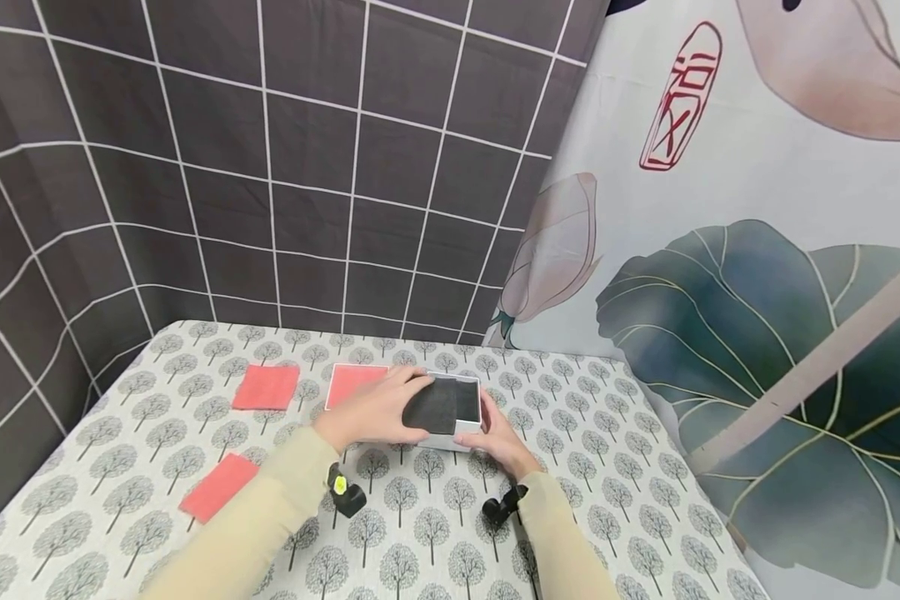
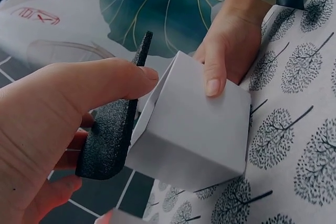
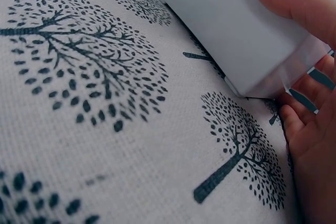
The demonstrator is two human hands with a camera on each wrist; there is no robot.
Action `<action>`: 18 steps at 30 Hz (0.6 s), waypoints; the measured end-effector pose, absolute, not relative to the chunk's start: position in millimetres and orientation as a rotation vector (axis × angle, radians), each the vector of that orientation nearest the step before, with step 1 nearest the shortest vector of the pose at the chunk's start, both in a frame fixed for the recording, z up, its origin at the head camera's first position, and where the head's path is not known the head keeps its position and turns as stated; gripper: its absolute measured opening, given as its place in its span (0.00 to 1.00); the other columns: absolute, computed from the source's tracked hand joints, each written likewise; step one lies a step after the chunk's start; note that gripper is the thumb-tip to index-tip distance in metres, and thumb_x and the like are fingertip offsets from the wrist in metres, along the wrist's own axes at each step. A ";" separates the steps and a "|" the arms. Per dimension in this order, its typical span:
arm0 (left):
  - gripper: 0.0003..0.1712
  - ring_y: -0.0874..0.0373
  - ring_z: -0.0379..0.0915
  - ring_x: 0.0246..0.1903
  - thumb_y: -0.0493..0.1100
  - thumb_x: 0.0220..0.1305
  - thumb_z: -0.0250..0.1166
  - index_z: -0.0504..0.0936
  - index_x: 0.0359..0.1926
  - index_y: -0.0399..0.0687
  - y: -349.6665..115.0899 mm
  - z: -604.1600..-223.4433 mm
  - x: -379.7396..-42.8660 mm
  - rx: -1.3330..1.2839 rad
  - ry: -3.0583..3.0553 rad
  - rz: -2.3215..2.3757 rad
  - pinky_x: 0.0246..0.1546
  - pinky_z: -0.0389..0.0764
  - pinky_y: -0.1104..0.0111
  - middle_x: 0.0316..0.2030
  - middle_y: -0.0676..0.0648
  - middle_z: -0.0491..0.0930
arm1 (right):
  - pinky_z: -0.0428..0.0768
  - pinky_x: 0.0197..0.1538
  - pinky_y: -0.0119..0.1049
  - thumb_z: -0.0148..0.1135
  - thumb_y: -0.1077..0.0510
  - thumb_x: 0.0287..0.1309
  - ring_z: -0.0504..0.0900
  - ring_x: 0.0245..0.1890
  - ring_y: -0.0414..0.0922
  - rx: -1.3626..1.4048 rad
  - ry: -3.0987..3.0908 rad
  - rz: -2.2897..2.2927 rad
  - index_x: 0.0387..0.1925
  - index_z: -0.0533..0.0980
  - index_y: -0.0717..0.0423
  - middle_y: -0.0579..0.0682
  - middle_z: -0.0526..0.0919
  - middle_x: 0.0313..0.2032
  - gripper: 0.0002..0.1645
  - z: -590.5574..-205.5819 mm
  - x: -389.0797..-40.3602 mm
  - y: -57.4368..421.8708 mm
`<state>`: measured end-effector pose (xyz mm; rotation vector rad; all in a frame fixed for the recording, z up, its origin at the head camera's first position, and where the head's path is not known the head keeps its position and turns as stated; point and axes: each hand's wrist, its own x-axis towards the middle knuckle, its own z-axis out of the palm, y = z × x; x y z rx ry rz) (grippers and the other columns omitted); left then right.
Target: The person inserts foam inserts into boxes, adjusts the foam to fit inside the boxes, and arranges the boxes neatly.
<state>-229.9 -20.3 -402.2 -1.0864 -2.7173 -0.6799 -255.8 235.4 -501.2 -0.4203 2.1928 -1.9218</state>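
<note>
My left hand (image 1: 378, 406) pinches a black foam pad (image 1: 430, 406) between thumb and fingers, over the open top of a white box (image 2: 202, 124). In the left wrist view the foam pad stands edge-on, just beside the box's opening and tilted. My right hand (image 1: 504, 437) grips the box at its right end, the thumb on the front wall (image 3: 236, 30) and the fingers round the side. Something dark (image 1: 468, 402) shows inside the box at the right; the rest of the inside is hidden behind the foam pad.
A white-rimmed tray or lid with a red cloth (image 1: 348, 382) lies left of the box, partly covered by my left hand. Two more red cloths (image 1: 266, 387) (image 1: 219, 487) lie farther left on the tree-print tablecloth (image 1: 401, 500). A dark gridded curtain (image 1: 307, 150) hangs behind the table.
</note>
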 end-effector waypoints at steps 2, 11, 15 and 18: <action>0.47 0.56 0.65 0.52 0.60 0.44 0.69 0.66 0.64 0.46 -16.2 -401.2 -232.1 -1.078 -2.745 -0.674 0.44 0.77 0.63 0.60 0.47 0.64 | 0.53 0.68 0.44 0.72 0.68 0.39 0.57 0.67 0.48 -0.422 2.215 -1.922 0.70 0.51 0.45 0.51 0.60 0.66 0.58 -504.8 -256.4 235.6; 0.47 0.55 0.65 0.53 0.61 0.44 0.70 0.66 0.65 0.49 3.0 -396.3 -245.0 -1.081 -2.829 -0.669 0.46 0.77 0.61 0.60 0.47 0.65 | 0.51 0.69 0.48 0.73 0.65 0.38 0.56 0.67 0.47 -0.486 2.248 -1.915 0.68 0.54 0.42 0.47 0.62 0.66 0.56 -508.6 -257.1 235.5; 0.46 0.57 0.65 0.51 0.62 0.44 0.69 0.68 0.64 0.49 10.5 -397.6 -251.9 -1.077 -2.852 -0.654 0.46 0.77 0.62 0.58 0.49 0.66 | 0.47 0.69 0.49 0.73 0.65 0.39 0.54 0.68 0.46 -0.475 2.262 -1.897 0.68 0.54 0.42 0.46 0.60 0.67 0.56 -508.1 -257.9 236.0; 0.45 0.58 0.64 0.51 0.62 0.44 0.68 0.69 0.63 0.49 14.8 -399.4 -257.1 -1.074 -2.867 -0.649 0.45 0.76 0.63 0.57 0.50 0.67 | 0.46 0.70 0.47 0.73 0.65 0.40 0.52 0.68 0.47 -0.463 2.255 -1.893 0.69 0.53 0.44 0.48 0.58 0.68 0.56 -505.4 -258.1 236.0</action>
